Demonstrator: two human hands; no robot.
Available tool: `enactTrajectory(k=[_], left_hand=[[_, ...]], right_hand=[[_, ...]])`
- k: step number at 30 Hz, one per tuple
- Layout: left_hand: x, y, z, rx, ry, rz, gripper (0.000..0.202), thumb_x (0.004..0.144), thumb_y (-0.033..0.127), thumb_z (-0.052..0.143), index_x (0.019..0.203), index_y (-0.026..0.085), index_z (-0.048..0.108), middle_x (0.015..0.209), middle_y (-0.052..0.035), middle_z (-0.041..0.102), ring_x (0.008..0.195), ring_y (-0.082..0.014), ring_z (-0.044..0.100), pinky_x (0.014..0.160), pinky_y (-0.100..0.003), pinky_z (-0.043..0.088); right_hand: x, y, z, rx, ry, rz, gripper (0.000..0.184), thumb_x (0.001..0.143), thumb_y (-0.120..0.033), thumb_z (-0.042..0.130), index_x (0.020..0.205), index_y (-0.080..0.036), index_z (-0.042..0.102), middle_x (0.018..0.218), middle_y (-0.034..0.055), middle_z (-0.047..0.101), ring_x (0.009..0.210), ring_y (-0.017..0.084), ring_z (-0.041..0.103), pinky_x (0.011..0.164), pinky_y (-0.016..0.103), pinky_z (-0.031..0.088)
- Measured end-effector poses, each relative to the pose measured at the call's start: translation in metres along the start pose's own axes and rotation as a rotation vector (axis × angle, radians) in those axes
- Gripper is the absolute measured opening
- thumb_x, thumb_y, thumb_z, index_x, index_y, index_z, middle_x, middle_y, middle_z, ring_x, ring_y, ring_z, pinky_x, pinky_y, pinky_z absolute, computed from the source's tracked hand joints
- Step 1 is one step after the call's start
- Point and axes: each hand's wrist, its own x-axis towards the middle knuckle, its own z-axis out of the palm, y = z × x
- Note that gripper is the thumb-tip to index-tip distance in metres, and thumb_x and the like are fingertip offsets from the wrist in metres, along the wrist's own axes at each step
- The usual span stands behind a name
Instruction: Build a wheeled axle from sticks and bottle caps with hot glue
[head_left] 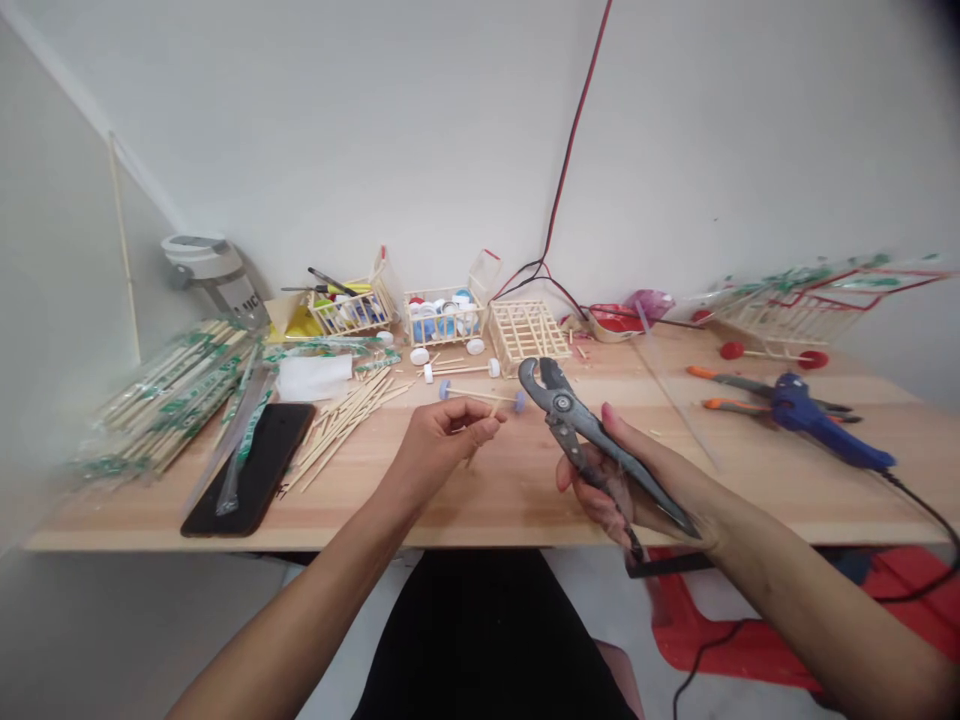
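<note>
My right hand (pixel 637 475) is closed round the handles of grey metal cutting pliers (pixel 577 420), whose jaws point up and left, slightly apart. My left hand (pixel 446 435) is pinched on a thin wooden stick (pixel 480 445) just left of the jaws, above the wooden table (pixel 510 490). Right behind my left hand lies a stick axle with a bluish wheel at each end (pixel 480 393).
Loose sticks (pixel 345 420) and wrapped chopstick packs (pixel 169 395) lie left, beside a black phone (pixel 251 465). Small stick-built carts (pixel 446 320) and a lattice frame (pixel 527 333) stand at the back. A blue glue gun (pixel 817 420) and orange-handled tools (pixel 731 392) lie right.
</note>
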Motion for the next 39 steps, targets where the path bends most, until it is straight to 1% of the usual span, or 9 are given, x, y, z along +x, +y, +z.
enactTrajectory(k=[6, 17, 21, 24, 27, 29, 32, 34, 39], left_hand=[[0.016, 0.0, -0.015, 0.105, 0.057, 0.098, 0.023, 0.08, 0.035, 0.067, 0.09, 0.013, 0.068, 0.067, 0.001, 0.056, 0.053, -0.0068, 0.045, 0.049, -0.019, 0.034], [0.028, -0.01, -0.031, 0.187, 0.163, 0.13, 0.023, 0.083, 0.036, 0.063, 0.085, 0.014, 0.061, 0.065, 0.0022, 0.053, 0.059, -0.0075, 0.046, 0.054, -0.019, 0.033], [0.021, -0.003, -0.017, 0.085, 0.135, 0.078, 0.016, 0.083, 0.031, 0.061, 0.081, 0.017, 0.053, 0.059, 0.0063, 0.044, 0.053, -0.0064, 0.039, 0.051, -0.019, 0.03], [0.012, 0.011, 0.004, 0.178, 0.078, 0.067, 0.019, 0.079, 0.032, 0.067, 0.089, 0.017, 0.061, 0.058, 0.0068, 0.041, 0.051, -0.0065, 0.036, 0.049, -0.019, 0.027], [0.006, 0.022, 0.031, 0.36, -0.026, 0.196, 0.044, 0.072, 0.035, 0.075, 0.111, 0.02, 0.064, 0.07, 0.0033, 0.053, 0.064, -0.0106, 0.049, 0.06, -0.022, 0.039], [0.003, 0.02, 0.048, 0.559, -0.072, 0.303, 0.055, 0.065, 0.041, 0.081, 0.114, 0.022, 0.064, 0.082, 0.0001, 0.06, 0.075, -0.0149, 0.054, 0.068, -0.027, 0.043], [0.004, 0.009, 0.066, 0.79, -0.095, 0.415, 0.029, 0.076, 0.038, 0.074, 0.097, 0.02, 0.067, 0.091, -0.0034, 0.063, 0.087, -0.0193, 0.057, 0.073, -0.03, 0.043], [0.006, 0.005, 0.07, 0.785, -0.06, 0.454, 0.009, 0.085, 0.025, 0.064, 0.08, 0.018, 0.067, 0.085, -0.0024, 0.064, 0.085, -0.0173, 0.058, 0.073, -0.028, 0.043], [0.018, 0.024, 0.057, 0.52, 0.222, 0.491, 0.02, 0.083, 0.016, 0.063, 0.063, 0.018, 0.061, 0.067, 0.0019, 0.061, 0.069, -0.0131, 0.056, 0.067, -0.025, 0.041]], right_hand=[[0.002, 0.004, -0.006, 0.23, -0.084, -0.055, 0.081, 0.09, -0.072, 0.022, 0.1, -0.006, 0.069, 0.064, 0.0034, 0.055, 0.051, 0.013, 0.057, 0.05, 0.025, 0.048], [0.002, 0.002, -0.016, 0.341, 0.003, -0.165, 0.088, 0.087, -0.076, 0.02, 0.109, -0.004, 0.067, 0.073, 0.0083, 0.06, 0.064, 0.018, 0.058, 0.061, 0.031, 0.048], [0.011, -0.001, -0.009, 0.332, 0.092, -0.236, 0.09, 0.087, -0.077, 0.016, 0.111, -0.007, 0.066, 0.077, 0.0104, 0.063, 0.068, 0.02, 0.059, 0.068, 0.034, 0.049], [0.02, -0.002, -0.004, 0.311, 0.161, -0.289, 0.09, 0.087, -0.076, 0.015, 0.112, -0.007, 0.066, 0.076, 0.0111, 0.065, 0.068, 0.019, 0.06, 0.07, 0.033, 0.049], [0.027, -0.001, 0.003, 0.272, 0.207, -0.333, 0.089, 0.087, -0.077, 0.017, 0.11, -0.007, 0.068, 0.079, 0.0126, 0.068, 0.073, 0.02, 0.063, 0.072, 0.033, 0.05], [0.031, -0.002, 0.008, 0.241, 0.224, -0.367, 0.086, 0.087, -0.076, 0.019, 0.11, -0.01, 0.068, 0.085, 0.0135, 0.07, 0.079, 0.022, 0.065, 0.073, 0.033, 0.051], [0.034, -0.002, 0.015, 0.203, 0.26, -0.399, 0.076, 0.088, -0.074, 0.026, 0.11, -0.015, 0.068, 0.089, 0.0117, 0.071, 0.083, 0.022, 0.066, 0.071, 0.031, 0.052], [0.034, -0.002, 0.017, 0.186, 0.302, -0.423, 0.07, 0.088, -0.072, 0.031, 0.109, -0.017, 0.068, 0.088, 0.0098, 0.071, 0.082, 0.02, 0.066, 0.07, 0.03, 0.053], [0.029, 0.0, 0.014, 0.169, 0.308, -0.334, 0.083, 0.086, -0.078, 0.021, 0.108, -0.013, 0.067, 0.079, 0.0103, 0.068, 0.073, 0.019, 0.064, 0.074, 0.033, 0.052]])
